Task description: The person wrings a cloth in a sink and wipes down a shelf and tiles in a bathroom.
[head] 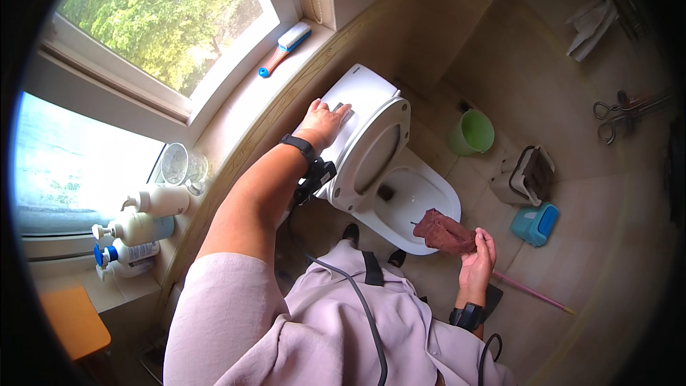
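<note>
My left hand (324, 122) rests on the white toilet cistern lid (364, 81), its fingers spread over a grey piece, perhaps the flush button (347, 116), partly hidden by them. My right hand (479, 257) pinches one end of a dark red cloth (442, 231), which hangs over the front rim of the toilet bowl (447, 201). The toilet seat and lid (370, 161) stand raised against the cistern. Inside the bowl the drain opening looks dark.
A scrub brush (286, 48) and several pump bottles (155, 201) stand or lie along the windowsill. Right of the toilet are a green bucket (471, 133), a lidded bin (522, 176), a blue container (535, 224) and a pink stick (536, 294). A cable crosses my lap.
</note>
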### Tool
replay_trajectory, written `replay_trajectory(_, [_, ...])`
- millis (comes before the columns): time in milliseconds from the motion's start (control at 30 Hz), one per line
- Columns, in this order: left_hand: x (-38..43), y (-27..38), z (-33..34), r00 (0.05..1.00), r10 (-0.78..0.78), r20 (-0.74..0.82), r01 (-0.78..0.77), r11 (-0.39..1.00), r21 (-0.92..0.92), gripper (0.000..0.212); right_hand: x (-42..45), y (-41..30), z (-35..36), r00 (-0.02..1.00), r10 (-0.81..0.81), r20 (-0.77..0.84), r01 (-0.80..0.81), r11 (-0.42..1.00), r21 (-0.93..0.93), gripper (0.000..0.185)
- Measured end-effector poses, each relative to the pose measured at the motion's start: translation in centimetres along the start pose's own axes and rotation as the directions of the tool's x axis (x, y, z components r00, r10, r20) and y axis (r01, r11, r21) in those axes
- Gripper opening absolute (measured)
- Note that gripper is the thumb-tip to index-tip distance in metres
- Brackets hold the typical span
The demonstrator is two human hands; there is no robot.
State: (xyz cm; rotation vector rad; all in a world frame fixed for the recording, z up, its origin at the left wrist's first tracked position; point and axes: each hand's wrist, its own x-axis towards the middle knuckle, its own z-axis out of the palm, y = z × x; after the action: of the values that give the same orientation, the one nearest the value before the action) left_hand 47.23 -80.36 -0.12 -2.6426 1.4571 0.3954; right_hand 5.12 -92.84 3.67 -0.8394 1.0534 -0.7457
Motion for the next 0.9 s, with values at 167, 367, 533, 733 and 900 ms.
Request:
replay_trajectory(167, [0.0, 0.7, 0.7, 0.987, 0.089, -0.131, -0.094, 0.995, -0.031, 0.045, -0.1, 0.8, 0.1, 0.999, -0.012, -0.041, 0.014, 0.999, 0.037, 0.016])
replay_trajectory(367, [3.4, -1.3, 0.8, 0.988, 0.052, -0.146, -0.084, 0.971, -0.223, 0.011, -0.8, 0.2, -0.9, 0.988, -0.018, -0.156, 0.031, 0.996, 0.080, 0.013])
replay_trajectory(533, [5.4, -1.7, 0.0, 0.999, 0.014, -0.050, -0.024, 0.979, -0.204, 0.005, -0.8, 0.4, -0.1, 0.986, -0.044, -0.159, 0.068, 0.987, 0.148, 0.012])
replay_trajectory(733, [7.7, -1.7, 0.4, 0.998, 0.038, 0.053, -0.033, 0.996, -0.085, 0.009, 0.2, 1.7, 1.2, 0.990, -0.012, -0.141, 0.033, 0.988, 0.149, 0.010])
replay_trajectory(900, [7.8, -2.7, 2.3, 0.999, 0.021, 0.046, -0.015, 0.992, -0.126, 0.008, 0.9, 2.4, 2.2, 0.992, 0.024, -0.121, -0.004, 0.986, 0.166, 0.011])
